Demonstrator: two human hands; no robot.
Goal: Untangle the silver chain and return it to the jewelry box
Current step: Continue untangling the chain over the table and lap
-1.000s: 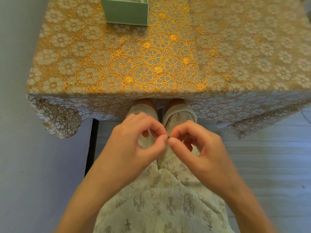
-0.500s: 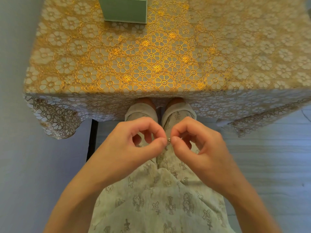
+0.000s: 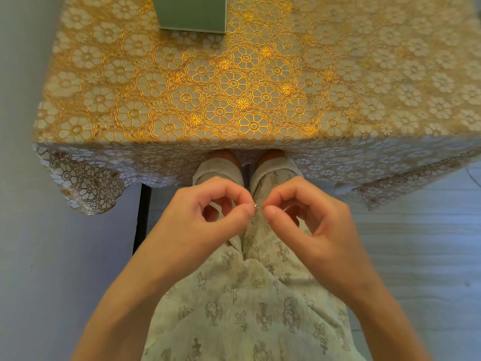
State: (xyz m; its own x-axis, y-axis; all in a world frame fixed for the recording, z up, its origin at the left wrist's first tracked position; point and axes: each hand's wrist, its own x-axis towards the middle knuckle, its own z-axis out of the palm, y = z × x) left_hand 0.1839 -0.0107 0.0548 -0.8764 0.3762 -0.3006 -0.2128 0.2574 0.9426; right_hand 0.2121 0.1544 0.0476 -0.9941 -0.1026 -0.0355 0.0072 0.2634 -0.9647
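A gold floral tablecloth [image 3: 260, 82] covers the table above pale floorboards [image 3: 416, 243].

A table [image 3: 390, 74] is covered by a cloth [image 3: 234, 100] with gold and white flowers, which hangs over the near edge. A green box [image 3: 192, 16] is set on it at the far side
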